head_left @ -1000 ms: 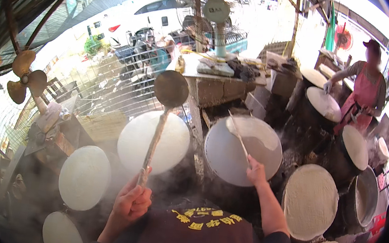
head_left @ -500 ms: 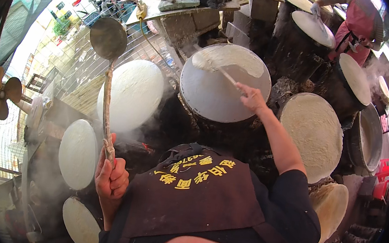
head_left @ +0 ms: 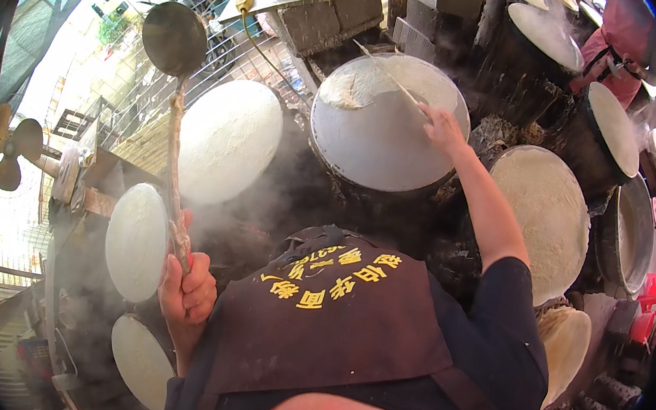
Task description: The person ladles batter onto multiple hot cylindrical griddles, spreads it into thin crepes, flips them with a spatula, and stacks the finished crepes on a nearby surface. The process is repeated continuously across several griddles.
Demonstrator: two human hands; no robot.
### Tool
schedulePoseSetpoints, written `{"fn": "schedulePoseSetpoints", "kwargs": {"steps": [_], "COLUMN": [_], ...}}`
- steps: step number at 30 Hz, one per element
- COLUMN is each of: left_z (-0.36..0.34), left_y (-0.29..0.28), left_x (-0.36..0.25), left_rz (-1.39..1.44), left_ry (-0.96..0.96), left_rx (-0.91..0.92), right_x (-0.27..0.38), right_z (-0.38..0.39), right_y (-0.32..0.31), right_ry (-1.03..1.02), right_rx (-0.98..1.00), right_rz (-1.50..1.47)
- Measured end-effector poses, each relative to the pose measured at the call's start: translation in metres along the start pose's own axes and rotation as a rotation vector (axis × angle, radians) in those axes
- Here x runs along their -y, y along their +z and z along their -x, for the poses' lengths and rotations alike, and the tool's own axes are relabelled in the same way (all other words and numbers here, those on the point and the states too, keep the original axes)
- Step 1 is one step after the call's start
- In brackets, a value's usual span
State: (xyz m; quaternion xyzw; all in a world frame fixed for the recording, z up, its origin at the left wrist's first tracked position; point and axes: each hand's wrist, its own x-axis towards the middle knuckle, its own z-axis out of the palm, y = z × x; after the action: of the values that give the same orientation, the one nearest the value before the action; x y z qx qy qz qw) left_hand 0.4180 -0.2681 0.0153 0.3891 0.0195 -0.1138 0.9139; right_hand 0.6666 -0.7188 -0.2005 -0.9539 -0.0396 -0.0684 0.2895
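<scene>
My left hand (head_left: 190,291) is wrapped round the rough handle of a long ladle (head_left: 175,39), held upright with its dark round bowl at the top. My right hand (head_left: 442,129) reaches forward and grips a thin-handled spreader (head_left: 396,81) over a large round griddle (head_left: 383,154). Pale batter (head_left: 346,91) coats the griddle's far and left part, while its near part shows bare grey. The spreader slants toward the griddle's far edge; the shape of its far end is hard to make out.
Steaming round griddles with white sheets stand at left (head_left: 229,140) and right (head_left: 539,223). More line both sides. A cluttered table (head_left: 326,20) lies beyond, and a fan (head_left: 11,150) at far left. A person in a red apron (head_left: 622,44) stands at far right.
The spreader in my right hand has swung toward the griddle's far edge. Batter now reaches lower on the griddle's left side. My left hand still holds the ladle upright; the view has shifted slightly.
</scene>
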Motion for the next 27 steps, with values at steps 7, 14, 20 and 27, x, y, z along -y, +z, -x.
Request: {"fn": "schedulePoseSetpoints", "kwargs": {"steps": [7, 14, 20, 27], "left_z": [0.002, -0.005, 0.000, -0.003], "left_y": [-0.004, 0.007, 0.003, 0.020], "left_x": [0.001, -0.003, 0.004, 0.006], "left_rz": [0.119, 0.111, 0.095, 0.086], "left_ry": [-0.002, -0.002, 0.021, 0.013], "left_rx": [0.047, -0.004, -0.012, -0.069], "right_x": [-0.012, -0.005, -0.042, -0.016], "right_z": [0.022, -0.005, 0.018, 0.006], "right_y": [-0.020, -0.010, -0.051, -0.036], "right_ry": [-0.272, -0.112, -0.159, -0.235], "right_rx": [0.286, 0.083, 0.325, 0.267], "right_rz": [-0.144, -0.066, -0.030, -0.022]}}
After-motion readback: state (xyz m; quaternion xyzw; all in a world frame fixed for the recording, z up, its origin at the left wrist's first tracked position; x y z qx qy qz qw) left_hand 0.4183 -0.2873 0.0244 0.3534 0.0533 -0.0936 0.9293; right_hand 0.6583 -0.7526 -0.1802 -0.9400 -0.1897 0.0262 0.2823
